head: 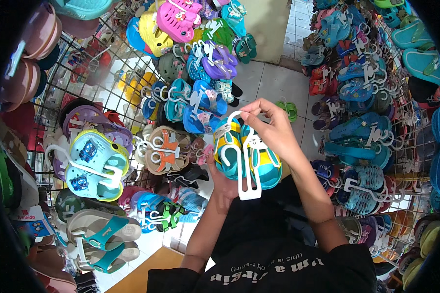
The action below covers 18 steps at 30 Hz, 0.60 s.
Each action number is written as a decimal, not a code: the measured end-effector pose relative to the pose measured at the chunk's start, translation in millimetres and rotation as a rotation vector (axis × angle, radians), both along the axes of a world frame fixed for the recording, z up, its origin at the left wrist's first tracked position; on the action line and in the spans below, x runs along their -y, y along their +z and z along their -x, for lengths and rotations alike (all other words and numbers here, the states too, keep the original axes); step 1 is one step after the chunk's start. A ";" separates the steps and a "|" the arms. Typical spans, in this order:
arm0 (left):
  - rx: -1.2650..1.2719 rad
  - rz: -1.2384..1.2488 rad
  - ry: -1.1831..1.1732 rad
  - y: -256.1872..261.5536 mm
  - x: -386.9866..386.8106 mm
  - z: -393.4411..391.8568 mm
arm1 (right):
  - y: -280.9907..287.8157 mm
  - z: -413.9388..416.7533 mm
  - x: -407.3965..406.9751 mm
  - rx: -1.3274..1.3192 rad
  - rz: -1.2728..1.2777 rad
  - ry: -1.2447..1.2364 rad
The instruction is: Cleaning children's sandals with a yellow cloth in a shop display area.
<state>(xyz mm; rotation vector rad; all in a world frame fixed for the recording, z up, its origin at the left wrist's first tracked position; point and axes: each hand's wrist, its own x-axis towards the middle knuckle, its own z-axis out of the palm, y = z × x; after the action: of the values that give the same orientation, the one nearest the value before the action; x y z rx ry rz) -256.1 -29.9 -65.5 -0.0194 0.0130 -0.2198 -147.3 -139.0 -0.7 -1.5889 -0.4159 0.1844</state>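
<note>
A pair of teal children's sandals (231, 161) with yellow straps and rabbit faces hangs from a white plastic shoe hanger (244, 186) before my chest. My right hand (269, 126) pinches the hanger's curved hook between thumb and fingers. Beneath and behind the sandals, my left hand (225, 183) supports them, its thumb along the left side; the other fingers are mostly hidden. Both sandals sit side by side on the hanger, which points its flat end towards me.
Wire grid racks (84, 78) hung with footwear stand on both sides. Light-blue clogs (91, 157) and beige sandals (106, 234) jut out at left, teal slippers (359, 146) at right. Green sandals (288, 110) lie on the tiled floor (255, 78). A brown board (150, 269) shows below.
</note>
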 end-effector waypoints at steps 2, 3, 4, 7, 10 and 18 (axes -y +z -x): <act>0.059 0.085 -0.029 4.7 2.0 -0.4 | -7.9 -2.9 1.2 0.119 0.116 -0.026; 0.057 0.083 -0.024 6.4 2.1 0.7 | -6.7 -2.4 2.4 0.117 0.115 -0.021; 0.030 0.142 -0.031 7.5 2.2 1.5 | -2.6 -1.7 3.8 0.139 0.164 -0.011; 0.012 0.225 -0.057 15.0 1.4 -5.1 | 6.3 -0.3 7.5 0.163 0.200 0.017; -0.009 0.204 -0.066 10.8 -3.0 -6.9 | 14.4 0.7 9.8 0.167 0.167 0.053; 0.120 -0.066 0.039 18.5 -8.7 -17.8 | 30.5 6.3 1.8 0.118 -0.051 0.291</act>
<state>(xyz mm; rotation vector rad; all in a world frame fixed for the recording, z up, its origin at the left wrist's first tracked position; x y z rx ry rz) -238.3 -21.2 -47.1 0.0593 -0.0993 -0.1811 -153.5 -140.8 29.8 -1.4889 -0.7387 0.3008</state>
